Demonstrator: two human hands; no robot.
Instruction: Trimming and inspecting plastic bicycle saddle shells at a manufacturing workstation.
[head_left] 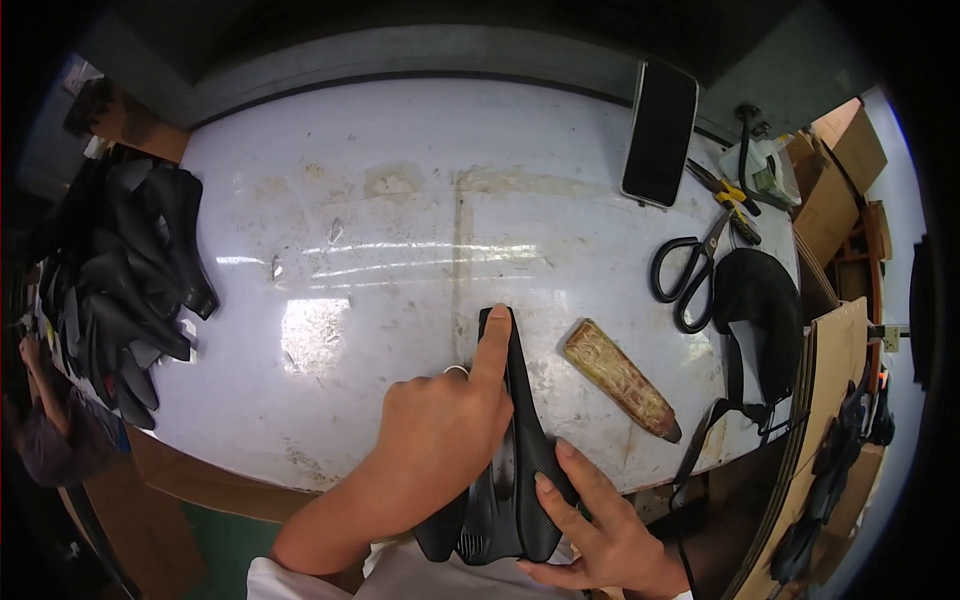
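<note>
my left hand point(440, 422) lays a forefinger along the black saddle point(531, 450); whether it grips, i can't tell. my right hand point(615, 543) holds the saddle's wide end.

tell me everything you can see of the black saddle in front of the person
The black saddle is long, with a narrow nose pointing away from the person and a wide rear near their body. Its dark cover looks finely textured, like synthetic material; a groove runs down the middle, with slats toward the rear. Its nose is over the white table, its rear beyond the near edge. The left hand hides part of it, index fingertip on the nose; the right hand touches the rear's right side.
</note>
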